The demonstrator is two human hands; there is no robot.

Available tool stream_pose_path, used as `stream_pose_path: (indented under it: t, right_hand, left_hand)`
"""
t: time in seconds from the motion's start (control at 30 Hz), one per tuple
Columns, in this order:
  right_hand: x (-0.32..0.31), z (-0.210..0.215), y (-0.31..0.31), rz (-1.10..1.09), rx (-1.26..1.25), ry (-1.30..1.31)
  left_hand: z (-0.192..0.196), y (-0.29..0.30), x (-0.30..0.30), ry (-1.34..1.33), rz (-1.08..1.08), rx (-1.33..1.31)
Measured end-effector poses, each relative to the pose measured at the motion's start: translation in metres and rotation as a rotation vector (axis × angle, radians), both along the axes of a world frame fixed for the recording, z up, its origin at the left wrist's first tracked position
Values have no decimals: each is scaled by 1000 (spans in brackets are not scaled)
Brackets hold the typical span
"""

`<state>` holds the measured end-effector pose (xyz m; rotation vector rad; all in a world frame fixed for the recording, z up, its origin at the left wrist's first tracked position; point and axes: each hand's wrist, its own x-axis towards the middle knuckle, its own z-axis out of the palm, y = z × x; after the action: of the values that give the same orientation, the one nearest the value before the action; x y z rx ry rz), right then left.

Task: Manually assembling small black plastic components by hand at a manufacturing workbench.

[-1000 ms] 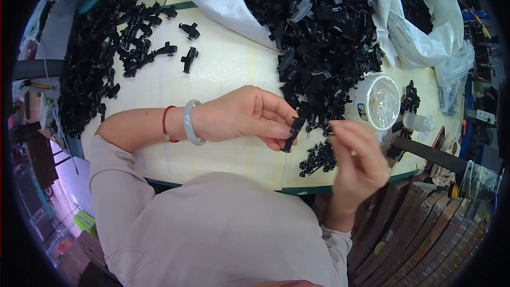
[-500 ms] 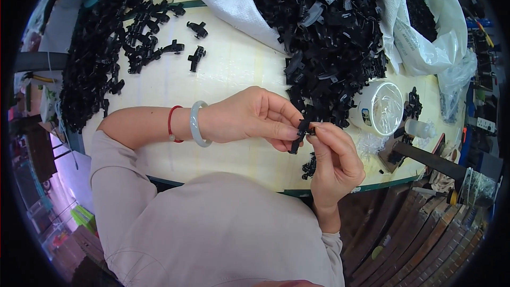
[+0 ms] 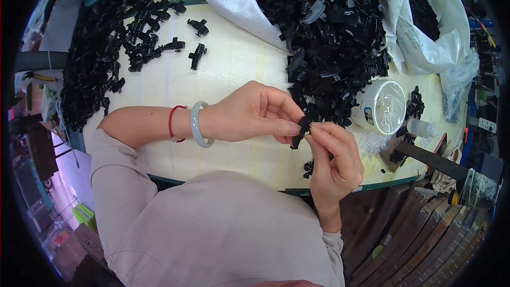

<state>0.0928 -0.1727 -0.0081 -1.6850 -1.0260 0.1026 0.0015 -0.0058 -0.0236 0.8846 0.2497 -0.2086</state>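
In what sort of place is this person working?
Probably a workshop, perhaps a small factory: a big pile of black parts lies at an open white sack, and many black pieces crowd the left of the table.

The fingers (image 3: 340,139) partly hide the black part (image 3: 303,126).

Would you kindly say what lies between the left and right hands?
The head view shows a small black part held between the left hand and right hand.
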Motion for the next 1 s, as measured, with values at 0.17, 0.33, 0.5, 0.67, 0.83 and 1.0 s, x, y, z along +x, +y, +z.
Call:
stream_pose_path:
  t: [0.17,0.33,0.5,0.67,0.83,1.0]
  right_hand:
    - [-2,-6,-1,-21,2,86]
    - [-3,-6,0,-2,26,142]
    - [16,5,-32,-254,-65,11]
    - [43,-2,-54,-232,-404,-172]
    - [39,-11,-49,-243,-544,-135]
    - [36,-10,-49,-247,-522,-227]
  left_hand:
    - [1,-2,0,-26,41,160]
    - [9,1,-8,67,38,204]
    - [11,28,-18,238,118,569]
    - [8,59,-49,353,355,939]
    - [15,57,-52,166,484,1766]
    - [24,31,-22,-334,289,1741]
